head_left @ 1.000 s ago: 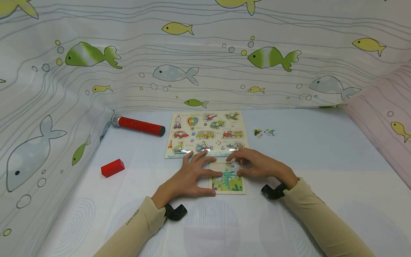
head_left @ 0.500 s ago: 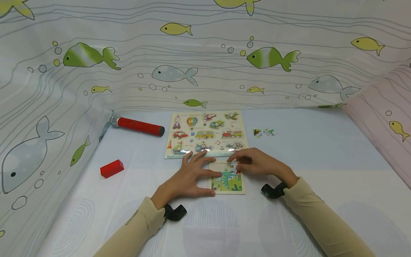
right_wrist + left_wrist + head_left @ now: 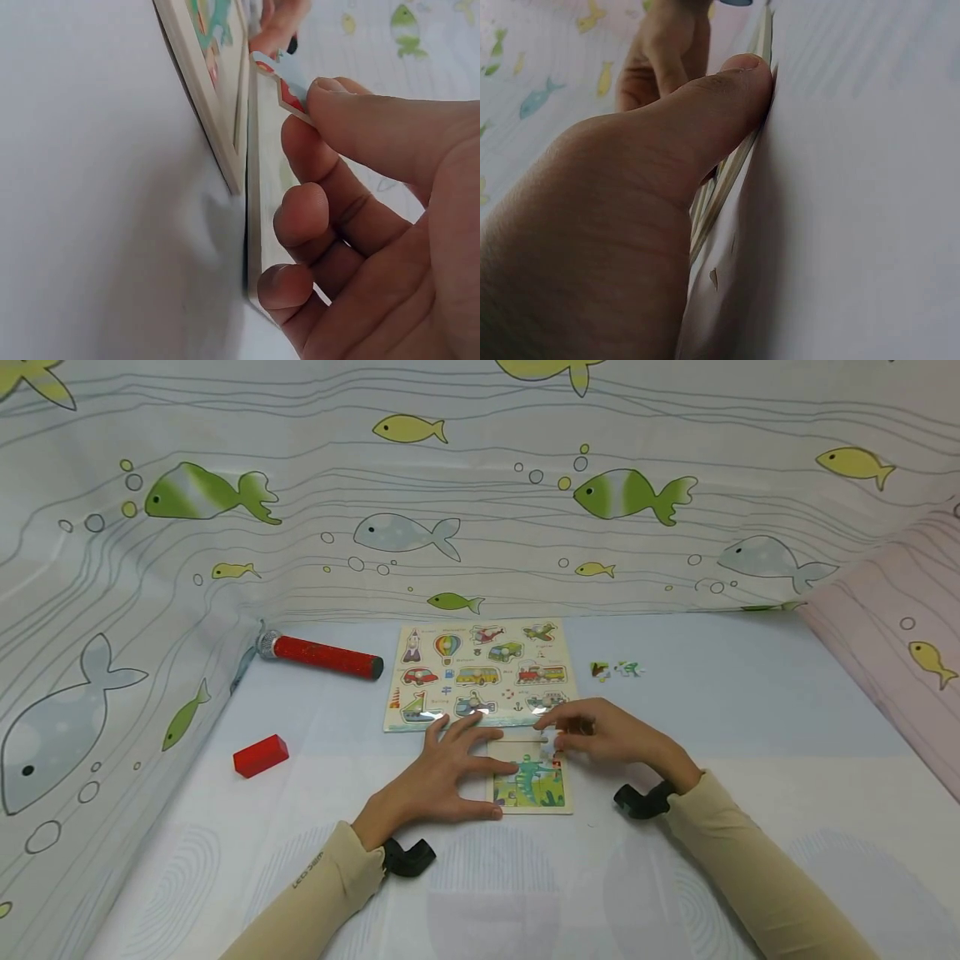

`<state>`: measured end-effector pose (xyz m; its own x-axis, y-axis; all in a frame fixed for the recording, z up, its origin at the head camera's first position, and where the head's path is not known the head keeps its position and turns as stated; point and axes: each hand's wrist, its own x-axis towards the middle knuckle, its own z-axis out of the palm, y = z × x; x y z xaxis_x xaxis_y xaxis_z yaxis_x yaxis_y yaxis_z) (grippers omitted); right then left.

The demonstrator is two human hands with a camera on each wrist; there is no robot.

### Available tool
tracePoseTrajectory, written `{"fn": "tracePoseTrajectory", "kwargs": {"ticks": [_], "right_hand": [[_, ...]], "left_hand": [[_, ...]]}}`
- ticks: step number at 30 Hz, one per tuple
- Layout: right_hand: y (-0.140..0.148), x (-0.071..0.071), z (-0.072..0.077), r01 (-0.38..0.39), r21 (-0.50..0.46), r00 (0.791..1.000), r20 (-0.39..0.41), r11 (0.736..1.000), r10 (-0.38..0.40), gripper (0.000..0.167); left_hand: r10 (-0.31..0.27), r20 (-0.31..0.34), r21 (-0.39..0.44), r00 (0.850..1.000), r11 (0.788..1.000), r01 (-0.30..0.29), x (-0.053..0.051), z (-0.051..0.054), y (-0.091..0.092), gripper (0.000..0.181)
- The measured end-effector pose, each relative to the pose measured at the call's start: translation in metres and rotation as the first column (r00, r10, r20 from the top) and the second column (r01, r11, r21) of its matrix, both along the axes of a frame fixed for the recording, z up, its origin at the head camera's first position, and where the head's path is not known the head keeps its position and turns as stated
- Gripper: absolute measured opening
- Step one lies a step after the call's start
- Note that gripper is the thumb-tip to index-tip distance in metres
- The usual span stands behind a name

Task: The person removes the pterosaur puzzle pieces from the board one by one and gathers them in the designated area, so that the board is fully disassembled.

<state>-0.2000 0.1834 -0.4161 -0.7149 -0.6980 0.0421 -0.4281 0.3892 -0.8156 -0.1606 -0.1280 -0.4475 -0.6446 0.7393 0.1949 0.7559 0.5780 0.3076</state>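
My left hand (image 3: 442,781) lies spread over the left side of a small wooden jigsaw tray (image 3: 534,811), its fingertips touching the frame and the dinosaur picture. The left wrist view shows the thumb (image 3: 731,90) against the tray's edge. Just above the tray's upper right corner, my right hand (image 3: 611,732) pinches a jigsaw piece (image 3: 289,84) between thumb and forefinger. That piece is pale blue with a red patch, and it is tilted clear of the tray. Its other fingers are curled, holding nothing else. Part of the tray's upper area shows bare wood.
Behind the tray lies a vehicle peg puzzle board (image 3: 495,695). Loose jigsaw pieces (image 3: 628,669) sit to its right. A red microphone (image 3: 324,656) and a red block (image 3: 261,756) lie on the left. Fish-printed cloth (image 3: 510,585) rises at the back and sides.
The right hand has lifted slightly up and to the right, bringing the pinched jigsaw piece off the tray's right side. The left hand has kept its place.
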Motion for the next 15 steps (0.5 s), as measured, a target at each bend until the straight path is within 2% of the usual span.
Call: {"fn": "tracePoseTrajectory", "kwargs": {"ticks": [15], "right_hand": [[0.033,-0.016,0.001,0.107,-0.018,0.994,-0.014,0.994,-0.107,0.03]], "left_hand": [[0.005,0.007,0.007,1.0,1.0,-0.005,0.0,0.0,0.0,0.053]]}}
